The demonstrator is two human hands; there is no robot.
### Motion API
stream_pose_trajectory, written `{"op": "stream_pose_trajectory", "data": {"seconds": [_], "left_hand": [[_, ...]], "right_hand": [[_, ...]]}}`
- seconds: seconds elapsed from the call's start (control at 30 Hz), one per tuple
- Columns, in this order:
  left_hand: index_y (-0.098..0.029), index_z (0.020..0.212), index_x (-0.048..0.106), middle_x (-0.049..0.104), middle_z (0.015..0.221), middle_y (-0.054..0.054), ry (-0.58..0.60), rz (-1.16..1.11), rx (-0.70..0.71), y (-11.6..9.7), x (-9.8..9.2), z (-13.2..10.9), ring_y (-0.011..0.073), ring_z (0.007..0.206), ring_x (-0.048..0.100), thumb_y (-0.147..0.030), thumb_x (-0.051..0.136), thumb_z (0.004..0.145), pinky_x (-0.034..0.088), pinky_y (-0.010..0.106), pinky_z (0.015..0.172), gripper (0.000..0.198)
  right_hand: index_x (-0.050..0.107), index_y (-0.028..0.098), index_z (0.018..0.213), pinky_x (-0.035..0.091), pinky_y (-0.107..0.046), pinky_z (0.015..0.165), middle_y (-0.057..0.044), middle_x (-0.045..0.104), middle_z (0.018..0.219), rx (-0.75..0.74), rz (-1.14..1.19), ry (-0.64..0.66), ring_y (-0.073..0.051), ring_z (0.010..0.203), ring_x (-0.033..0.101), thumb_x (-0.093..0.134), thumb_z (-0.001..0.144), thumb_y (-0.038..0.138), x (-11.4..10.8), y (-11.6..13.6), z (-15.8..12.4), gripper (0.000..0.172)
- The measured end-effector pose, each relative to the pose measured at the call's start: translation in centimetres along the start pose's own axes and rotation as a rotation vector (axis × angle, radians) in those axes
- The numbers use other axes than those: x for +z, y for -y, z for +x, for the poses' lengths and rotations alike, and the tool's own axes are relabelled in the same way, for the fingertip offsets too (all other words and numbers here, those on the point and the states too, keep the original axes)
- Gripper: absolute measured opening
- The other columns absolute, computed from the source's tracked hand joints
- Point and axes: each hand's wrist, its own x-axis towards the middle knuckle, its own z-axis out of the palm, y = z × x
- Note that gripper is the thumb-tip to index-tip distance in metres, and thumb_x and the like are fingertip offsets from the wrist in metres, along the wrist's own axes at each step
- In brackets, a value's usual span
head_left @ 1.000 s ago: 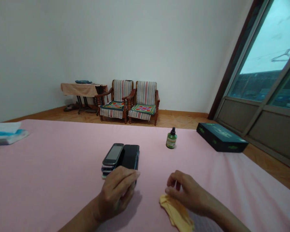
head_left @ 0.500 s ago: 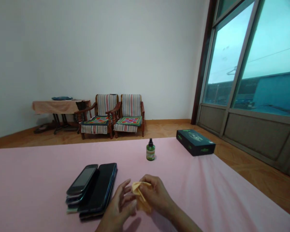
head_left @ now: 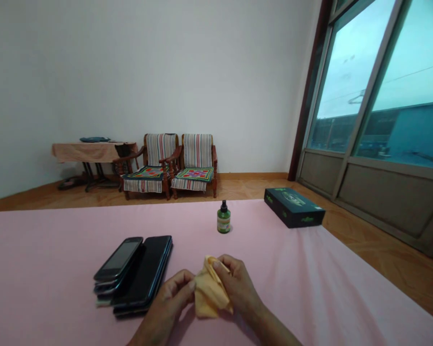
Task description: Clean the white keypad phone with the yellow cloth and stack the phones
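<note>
A crumpled yellow cloth [head_left: 210, 294] hangs between my two hands, above the pink-covered table [head_left: 288, 283]. My right hand [head_left: 238, 283] pinches its upper right part between thumb and fingers. At the cloth's left edge, my left hand [head_left: 175, 295] is closed, thumb against forefinger, gripping it. Left of my left hand lie two stacks of phones side by side: a shorter-phone stack [head_left: 119, 262] with a grey-screened phone on top, and a stack of larger black phones [head_left: 146, 274]. Beyond my hands stands a small green bottle [head_left: 223, 219] with a black cap, upright.
A dark box [head_left: 294, 206] with green print lies at the table's far right corner. Across the floor stand two wooden armchairs [head_left: 198, 158] with striped covers and a side table [head_left: 82, 152] under a cloth. A large window [head_left: 350, 86] is on the right.
My left hand, open with fingers spread before, has closed on the cloth's left edge. The cloth now hangs more unfolded between both hands. The view has tilted slightly.
</note>
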Motion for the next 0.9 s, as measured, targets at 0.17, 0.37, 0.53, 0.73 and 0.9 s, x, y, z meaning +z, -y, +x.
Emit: {"op": "stream_pose_trajectory", "data": {"seconds": [0.17, 0.37, 0.53, 0.73, 0.9], "left_hand": [[-0.017, 0.077, 0.056, 0.059, 0.066, -0.001, 0.039, -0.157, 0.000, 0.4, 0.6, -0.4, 0.0112, 0.057, 0.055, -0.035, 0.069, 0.082, 0.040, 0.020, 0.055, 0.023], [-0.016, 0.073, 0.055, 0.058, 0.060, -0.002, 0.000, -0.207, -0.025, -0.3, 0.7, -0.6, 0.0107, 0.050, 0.053, -0.039, 0.076, 0.073, 0.039, 0.019, 0.048, 0.031], [-0.015, 0.074, 0.058, 0.061, 0.066, 0.000, 0.048, -0.171, 0.010, -0.8, 1.4, -1.1, 0.0104, 0.056, 0.055, -0.035, 0.077, 0.074, 0.041, 0.019, 0.052, 0.028], [-0.014, 0.073, 0.060, 0.063, 0.070, 0.002, 0.045, -0.148, 0.034, -0.5, 1.1, -1.0, 0.0125, 0.063, 0.059, -0.034, 0.077, 0.074, 0.044, 0.020, 0.056, 0.027], [-0.015, 0.087, 0.064, 0.063, 0.068, 0.001, 0.037, -0.158, -0.072, 0.0, 0.6, -0.7, 0.0107, 0.054, 0.057, -0.039, 0.076, 0.074, 0.041, 0.019, 0.050, 0.030]], "right_hand": [[0.055, 0.016, 0.069, 0.034, -0.021, 0.049, 0.004, 0.047, 0.058, 0.086, 0.136, -0.008, -0.009, 0.050, 0.040, 0.063, 0.074, 0.060, -0.3, 0.6, -0.4, 0.045], [0.055, 0.016, 0.067, 0.034, -0.021, 0.049, 0.003, 0.047, 0.059, 0.128, 0.193, -0.002, -0.009, 0.052, 0.041, 0.060, 0.075, 0.063, -0.7, 0.7, -0.6, 0.048], [0.058, 0.017, 0.075, 0.040, -0.022, 0.053, 0.001, 0.054, 0.066, 0.111, 0.131, 0.018, -0.013, 0.060, 0.050, 0.057, 0.078, 0.064, -0.2, 1.0, -1.1, 0.048], [0.060, 0.015, 0.069, 0.039, -0.023, 0.052, 0.001, 0.055, 0.061, 0.068, 0.029, -0.063, -0.013, 0.056, 0.048, 0.075, 0.063, 0.053, -0.4, 0.8, -0.8, 0.041], [0.060, 0.014, 0.071, 0.036, -0.023, 0.048, 0.003, 0.051, 0.055, 0.098, 0.072, -0.095, -0.010, 0.049, 0.043, 0.069, 0.066, 0.059, -1.2, 0.8, -0.3, 0.046]]}}
